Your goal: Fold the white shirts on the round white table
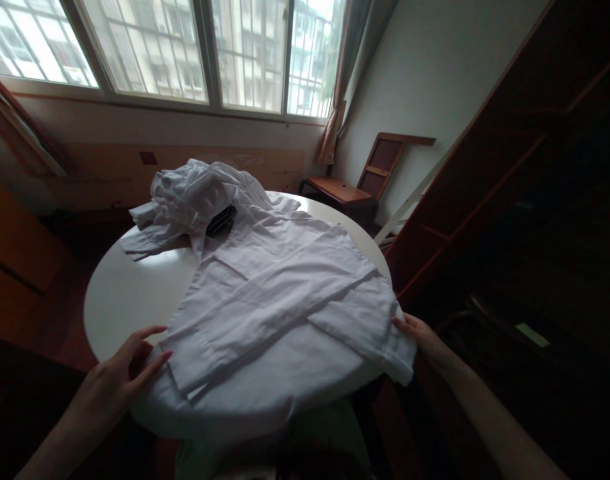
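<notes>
White shirt (279, 300) lies flat, long axis toward the window (185, 47).

The shirt (279, 300) spread across the middle of the frame is plain white with no print, greyed slightly in the dim light. The crumpled garments (195, 193) heaped at upper centre are the same plain white, and a small black object (221, 220) shows among their folds. The round surface (119, 293) beneath is white too. The chair (365, 183) at upper right of centre is reddish-brown wood. The curtain (337, 113) beside the window is a dull orange-brown. The wardrobe (509, 187) along the right edge is dark brown, nearly black in shadow, and the wall (425, 80) behind the chair is pale grey-white.
</notes>
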Tool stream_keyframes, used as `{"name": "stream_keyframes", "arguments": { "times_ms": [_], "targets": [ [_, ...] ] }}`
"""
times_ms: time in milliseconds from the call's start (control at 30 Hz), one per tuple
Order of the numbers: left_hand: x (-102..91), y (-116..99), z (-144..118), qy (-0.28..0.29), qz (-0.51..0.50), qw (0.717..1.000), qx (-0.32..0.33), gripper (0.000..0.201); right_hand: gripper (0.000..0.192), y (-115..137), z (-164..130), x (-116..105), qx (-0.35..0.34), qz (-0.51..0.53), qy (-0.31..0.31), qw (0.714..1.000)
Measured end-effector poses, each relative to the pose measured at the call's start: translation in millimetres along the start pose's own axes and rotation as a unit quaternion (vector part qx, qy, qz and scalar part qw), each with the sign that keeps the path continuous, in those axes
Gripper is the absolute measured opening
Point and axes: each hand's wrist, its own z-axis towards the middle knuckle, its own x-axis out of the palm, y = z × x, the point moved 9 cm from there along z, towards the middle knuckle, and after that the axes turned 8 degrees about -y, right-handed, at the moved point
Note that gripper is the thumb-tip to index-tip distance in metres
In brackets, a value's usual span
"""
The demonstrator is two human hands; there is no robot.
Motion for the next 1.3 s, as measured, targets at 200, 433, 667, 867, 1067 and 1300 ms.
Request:
{"name": "stream_keyframes", "arguments": {
  "times_ms": [200,433,667,867,1067,1300],
  "targets": [
    [10.8,-10.8,3.2,0.062,0.038,0.995,0.062,0.055,0.045,41.7,11.1,-13.3,-0.084,-0.170,-0.028,0.981],
    [13.8,-35.6,81.1,0.004,0.112,0.982,0.151,0.053,0.025,144.0,13.2,20.5,-0.333,-0.387,-0.134,0.849],
    [45.5,-86.2,154.2,-0.041,0.179,0.961,0.209,0.043,0.020,191.0,1.7,200.3,-0.499,-0.404,0.084,0.763],
    [57.3,-142.4,164.4,-0.113,0.184,0.928,0.303,0.032,0.044,170.1,17.8,307.8,-0.562,-0.413,0.156,0.699],
    [120.7,-167.2,206.7,0.007,0.181,0.913,0.367,0.050,0.047,141.1,17.9,341.3,-0.566,-0.451,0.175,0.668],
    [149.2,-143.0,241.7,0.058,0.190,0.944,0.263,0.064,0.049,142.9,80.0,264.7,-0.497,-0.497,0.146,0.696]
  ]
}}
